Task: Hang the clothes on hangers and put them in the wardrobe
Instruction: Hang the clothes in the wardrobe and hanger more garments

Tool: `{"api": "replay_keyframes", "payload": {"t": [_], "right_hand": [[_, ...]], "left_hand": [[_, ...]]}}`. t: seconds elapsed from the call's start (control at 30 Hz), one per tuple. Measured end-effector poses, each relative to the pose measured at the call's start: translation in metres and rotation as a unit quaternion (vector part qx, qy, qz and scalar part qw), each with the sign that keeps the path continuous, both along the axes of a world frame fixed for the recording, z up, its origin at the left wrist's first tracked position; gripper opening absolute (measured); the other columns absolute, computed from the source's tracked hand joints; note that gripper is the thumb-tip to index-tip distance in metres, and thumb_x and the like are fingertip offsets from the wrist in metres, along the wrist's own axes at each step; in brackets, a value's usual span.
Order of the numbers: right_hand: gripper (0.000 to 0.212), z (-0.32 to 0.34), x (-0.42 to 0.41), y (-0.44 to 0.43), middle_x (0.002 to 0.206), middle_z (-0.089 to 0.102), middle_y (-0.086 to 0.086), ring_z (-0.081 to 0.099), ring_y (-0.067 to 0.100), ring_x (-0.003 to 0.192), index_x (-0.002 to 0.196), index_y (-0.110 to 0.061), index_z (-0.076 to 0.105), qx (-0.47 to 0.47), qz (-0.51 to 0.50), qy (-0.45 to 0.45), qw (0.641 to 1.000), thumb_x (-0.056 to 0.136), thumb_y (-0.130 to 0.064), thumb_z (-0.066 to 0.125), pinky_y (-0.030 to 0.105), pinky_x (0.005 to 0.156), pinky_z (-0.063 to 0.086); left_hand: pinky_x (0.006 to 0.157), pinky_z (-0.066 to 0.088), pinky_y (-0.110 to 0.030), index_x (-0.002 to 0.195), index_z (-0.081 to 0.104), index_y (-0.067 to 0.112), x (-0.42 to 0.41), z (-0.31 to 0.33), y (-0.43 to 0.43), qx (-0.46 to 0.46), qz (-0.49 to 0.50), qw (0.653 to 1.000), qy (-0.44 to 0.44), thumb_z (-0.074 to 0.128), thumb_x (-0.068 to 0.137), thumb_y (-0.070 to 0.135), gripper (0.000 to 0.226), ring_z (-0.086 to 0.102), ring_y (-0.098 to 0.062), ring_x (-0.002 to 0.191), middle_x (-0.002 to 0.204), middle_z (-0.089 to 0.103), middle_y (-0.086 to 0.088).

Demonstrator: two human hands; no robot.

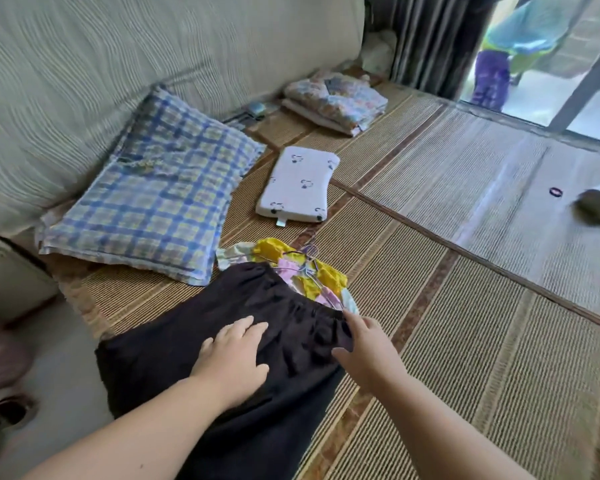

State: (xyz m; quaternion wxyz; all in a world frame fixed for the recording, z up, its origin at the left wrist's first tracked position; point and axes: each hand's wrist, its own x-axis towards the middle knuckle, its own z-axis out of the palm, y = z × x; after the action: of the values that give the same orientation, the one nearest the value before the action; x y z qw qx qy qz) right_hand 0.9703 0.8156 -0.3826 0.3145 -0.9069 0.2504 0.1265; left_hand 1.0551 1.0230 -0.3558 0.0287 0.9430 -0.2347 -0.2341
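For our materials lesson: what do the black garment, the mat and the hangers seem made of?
Black garment: soft matte cloth, gathered at its waistband. Mat: woven straw or bamboo, going by fine ribbed strips. Hangers: thin wire, probably metal.

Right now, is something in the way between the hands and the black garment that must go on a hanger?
Nothing visible. The left hand lies flat on the black garment, the right hand touches its waistband. The hangers lie uncovered just beyond.
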Motion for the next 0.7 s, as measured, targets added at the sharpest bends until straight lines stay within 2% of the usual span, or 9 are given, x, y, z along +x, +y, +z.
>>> {"api": "replay_keyframes", "payload": {"t": [0.17,0.33,0.4,0.5,0.57,0.7], "right_hand": [[0.083,-0.066,0.054,-0.029,0.147,0.03,-0.006,0.046,0.019,0.121,0.147,-0.041,0.013,-0.004,0.045,-0.005,0.999,0.082,-0.039,0.063,0.034,0.094,0.046],[0.079,-0.118,0.099,-0.045,0.146,0.029,-0.006,0.039,0.019,0.129,0.148,-0.035,0.017,-0.007,0.061,-0.002,0.998,0.081,-0.039,0.06,0.045,0.097,0.045],[0.078,-0.14,0.115,-0.054,0.148,0.028,-0.006,0.037,0.019,0.132,0.149,-0.031,0.017,-0.008,0.061,0.009,0.998,0.083,-0.041,0.058,0.042,0.102,0.042],[0.082,-0.172,0.143,-0.065,0.158,0.012,-0.003,0.018,0.018,0.144,0.151,-0.022,0.008,-0.014,0.093,0.032,0.995,0.087,-0.044,0.054,0.036,0.114,0.027],[0.085,-0.186,0.16,-0.072,0.16,0.001,0.0,0.006,0.018,0.146,0.151,-0.016,-0.001,-0.014,0.114,0.041,0.993,0.089,-0.042,0.051,0.035,0.117,0.018],[0.089,-0.217,0.203,-0.08,0.159,-0.011,0.0,-0.003,0.017,0.147,0.15,-0.015,-0.007,-0.01,0.127,0.07,0.989,0.089,-0.044,0.049,0.041,0.118,0.014]], "left_hand": [[0.113,0.021,-0.043,0.147,0.018,0.036,0.047,-0.069,-0.026,0.04,-0.026,0.999,0.016,0.051,0.086,0.042,0.07,0.011,-0.017,0.144,0.158,0.009,0.007],[0.111,0.028,-0.045,0.146,0.012,0.047,0.099,-0.128,-0.042,0.066,-0.027,0.996,0.053,0.052,0.085,0.045,0.073,0.009,-0.022,0.144,0.159,0.001,0.008],[0.114,0.024,-0.043,0.145,0.006,0.052,0.119,-0.151,-0.05,0.083,-0.038,0.991,0.098,0.052,0.088,0.037,0.074,0.007,-0.029,0.145,0.159,-0.006,0.006],[0.116,0.019,-0.042,0.142,-0.005,0.056,0.147,-0.188,-0.063,0.106,-0.068,0.981,0.151,0.049,0.093,0.026,0.079,0.0,-0.036,0.145,0.157,-0.018,0.007],[0.116,0.019,-0.044,0.143,-0.008,0.053,0.158,-0.209,-0.069,0.12,-0.071,0.976,0.17,0.05,0.092,0.031,0.08,0.001,-0.04,0.144,0.158,-0.018,0.005],[0.117,0.017,-0.048,0.147,-0.004,0.043,0.16,-0.251,-0.077,0.146,-0.07,0.969,0.185,0.055,0.091,0.04,0.081,0.001,-0.049,0.141,0.159,-0.012,-0.004]]}}
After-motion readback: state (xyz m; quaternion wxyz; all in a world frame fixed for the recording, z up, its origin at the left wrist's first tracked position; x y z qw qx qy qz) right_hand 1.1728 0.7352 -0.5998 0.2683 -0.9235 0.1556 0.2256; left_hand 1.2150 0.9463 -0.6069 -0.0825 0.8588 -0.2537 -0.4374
